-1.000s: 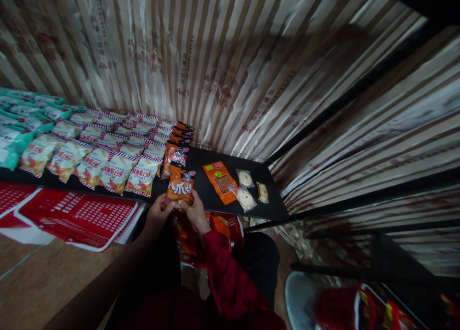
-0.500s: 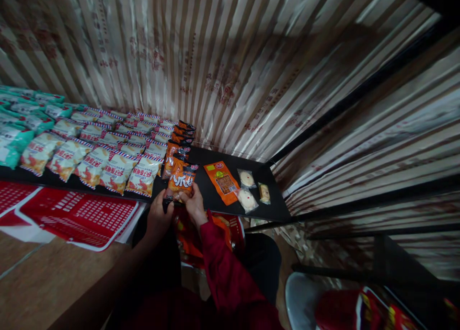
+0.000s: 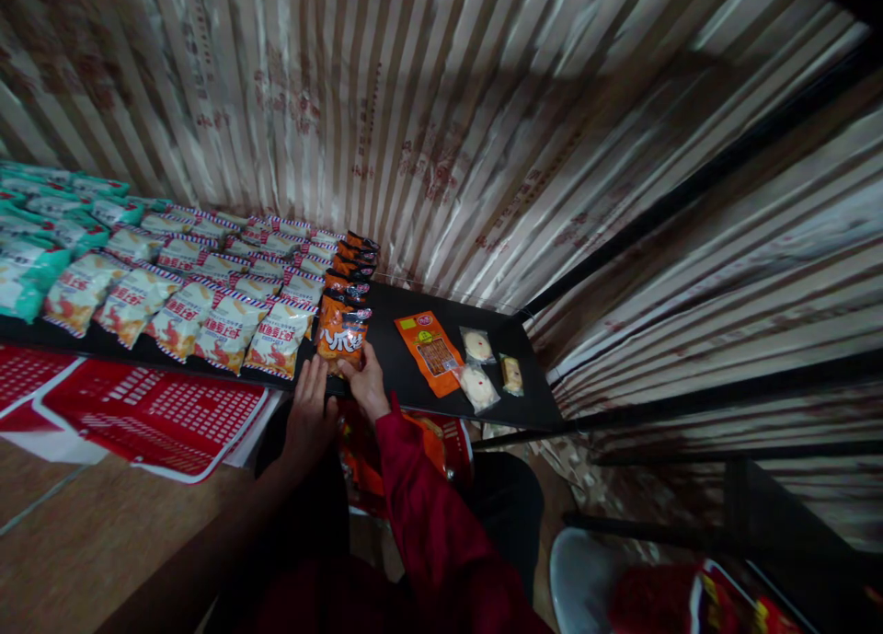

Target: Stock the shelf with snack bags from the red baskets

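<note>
An orange snack bag with a black top edge stands at the front of a column of like orange bags on the black shelf. My right hand holds its lower right corner, thumb in front and fingers along the side. My left hand rests at the shelf's front edge by the bag's lower left. Its fingers are stretched out and it grips nothing. Just left of the orange column stand rows of white snack bags with striped edges.
Teal bags fill the shelf's far left. To the right lie a flat orange packet, two round white wrapped cakes and a small yellow packet. Red baskets sit below. A striped curtain hangs behind.
The orange bag has moved slightly left and back, against the bags behind it. My left hand has let go of its lower edge and straightened its fingers; my right hand followed the bag.
</note>
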A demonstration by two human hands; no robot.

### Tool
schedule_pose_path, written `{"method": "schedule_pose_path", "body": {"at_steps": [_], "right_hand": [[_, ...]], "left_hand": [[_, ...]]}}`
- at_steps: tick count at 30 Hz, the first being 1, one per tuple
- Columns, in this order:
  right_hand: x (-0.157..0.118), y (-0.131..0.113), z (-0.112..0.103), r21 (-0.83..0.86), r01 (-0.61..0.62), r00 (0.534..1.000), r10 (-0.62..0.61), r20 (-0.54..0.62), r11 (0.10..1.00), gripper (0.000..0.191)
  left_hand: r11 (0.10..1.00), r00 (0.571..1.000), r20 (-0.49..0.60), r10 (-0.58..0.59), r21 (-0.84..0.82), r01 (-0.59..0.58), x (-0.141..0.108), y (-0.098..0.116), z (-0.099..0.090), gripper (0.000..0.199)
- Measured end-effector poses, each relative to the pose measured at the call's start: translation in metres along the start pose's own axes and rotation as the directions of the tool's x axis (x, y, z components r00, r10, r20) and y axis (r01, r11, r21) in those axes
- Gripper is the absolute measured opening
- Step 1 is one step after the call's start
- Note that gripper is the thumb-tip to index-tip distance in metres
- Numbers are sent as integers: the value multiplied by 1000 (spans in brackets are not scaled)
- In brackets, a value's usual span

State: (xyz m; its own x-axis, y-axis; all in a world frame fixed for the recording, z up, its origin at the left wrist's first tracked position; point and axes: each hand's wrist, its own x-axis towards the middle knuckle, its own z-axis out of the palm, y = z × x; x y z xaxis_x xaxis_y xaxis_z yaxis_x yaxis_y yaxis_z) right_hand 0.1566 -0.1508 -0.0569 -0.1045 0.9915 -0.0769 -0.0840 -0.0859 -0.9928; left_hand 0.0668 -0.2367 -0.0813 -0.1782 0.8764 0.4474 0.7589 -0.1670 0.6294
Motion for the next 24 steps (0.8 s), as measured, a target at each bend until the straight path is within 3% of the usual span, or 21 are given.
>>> {"method": "schedule_pose_path", "body": {"at_steps": [5, 10, 19, 24], "right_hand": [[5, -3, 5, 0, -17, 1000, 17, 17, 1000, 53], [9, -2, 1, -135, 22, 1000, -22, 6, 991, 55], [13, -3, -3, -432, 78, 996, -86, 0, 899, 56], [10, 0, -4, -481, 81, 994, -104, -22, 873, 60]], "left_hand": [[995, 996, 27, 87, 46, -88, 3, -3, 1, 56], [984, 987, 30, 160, 74, -162, 5, -4, 2, 54], [984, 990, 11, 141, 111, -142, 6, -7, 6, 58], [974, 984, 23, 177, 141, -178, 6, -10, 6, 58]]}}
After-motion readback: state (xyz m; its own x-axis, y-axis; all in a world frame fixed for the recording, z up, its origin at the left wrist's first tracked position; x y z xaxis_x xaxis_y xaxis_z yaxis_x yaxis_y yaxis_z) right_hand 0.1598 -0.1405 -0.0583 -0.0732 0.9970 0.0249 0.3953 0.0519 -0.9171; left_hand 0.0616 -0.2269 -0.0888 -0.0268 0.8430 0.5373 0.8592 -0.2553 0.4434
